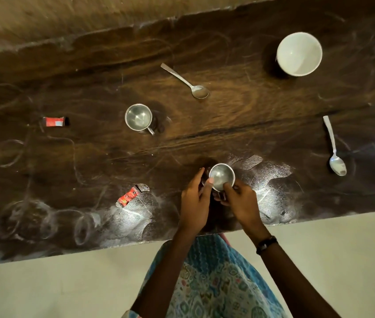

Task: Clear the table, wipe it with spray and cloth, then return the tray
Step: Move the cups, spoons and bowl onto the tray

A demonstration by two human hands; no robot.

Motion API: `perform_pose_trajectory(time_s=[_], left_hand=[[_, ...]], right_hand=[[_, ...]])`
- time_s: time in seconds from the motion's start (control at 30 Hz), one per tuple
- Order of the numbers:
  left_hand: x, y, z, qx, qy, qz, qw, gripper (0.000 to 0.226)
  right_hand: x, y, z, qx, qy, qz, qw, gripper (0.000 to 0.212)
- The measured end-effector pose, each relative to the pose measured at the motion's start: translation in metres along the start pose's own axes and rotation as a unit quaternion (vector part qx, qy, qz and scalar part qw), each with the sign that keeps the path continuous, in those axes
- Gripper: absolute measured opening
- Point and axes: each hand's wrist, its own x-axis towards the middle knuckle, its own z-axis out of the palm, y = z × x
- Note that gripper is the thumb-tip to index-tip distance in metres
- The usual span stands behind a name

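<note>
We look straight down on a dark wooden table, marked with pale rings and smears. Near its front edge, just ahead of us, stands a small steel cup, upright with its mouth facing up. Both our hands meet on it. Our left hand curls round the cup's left side, thumb tip on the rim. Our right hand pinches the near right side, where the cup's handle seems to be, though the fingers hide it. So the cup lies directly between the two hands, held by both, and whether it is touching the table or just lifted we cannot tell.

Everything else lies farther out. A second steel cup with a handle stands to the left and farther back, nearer our left hand. A spoon lies beyond it, its long axis slanting from far left to near right, bowl toward us. A white bowl sits at the far right corner. A second spoon lies well to the right, running almost front to back, bowl nearest us, closer to our right hand. Two red wrappers lie on the left: one near the front edge, just left of our left hand, the other well off to the far left.

No tray, spray or cloth is in view, so we judge the clearing is at an early stage.
</note>
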Motion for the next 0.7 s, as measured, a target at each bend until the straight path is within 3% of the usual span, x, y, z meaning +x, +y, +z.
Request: perform_pose_trajectory(time_s=[0.07,0.13,0.23,0.33,0.43,0.57,0.7], left_hand=[[-0.008,0.006,-0.001,-0.043,0.004,-0.044,0.998,0.058],[-0.014,0.011,-0.004,-0.067,0.018,-0.058,0.996,0.065],[-0.009,0.016,-0.019,-0.128,0.101,-0.096,0.982,0.053],[0.005,0.01,-0.05,-0.252,0.169,-0.182,0.935,0.038],[0.014,0.002,-0.087,-0.404,0.175,-0.242,0.865,0.038],[0.018,0.004,-0.126,-0.497,0.18,-0.241,0.814,0.03],[0.019,0.001,-0.146,-0.511,0.163,-0.242,0.808,0.019]], right_hand=[[-0.006,-0.012,0.006,0.045,0.012,0.013,0.999,0.032],[-0.016,-0.028,0.013,0.032,0.021,-0.028,0.999,0.034],[-0.032,-0.054,0.025,-0.025,-0.01,-0.114,0.993,0.025],[-0.04,-0.071,0.041,-0.073,-0.075,-0.182,0.978,0.026],[-0.028,-0.089,0.053,-0.014,-0.13,-0.183,0.974,0.035],[0.009,-0.123,0.081,0.0,-0.049,-0.189,0.981,0.029],[0.039,-0.149,0.124,0.003,-0.012,-0.168,0.986,0.029]])
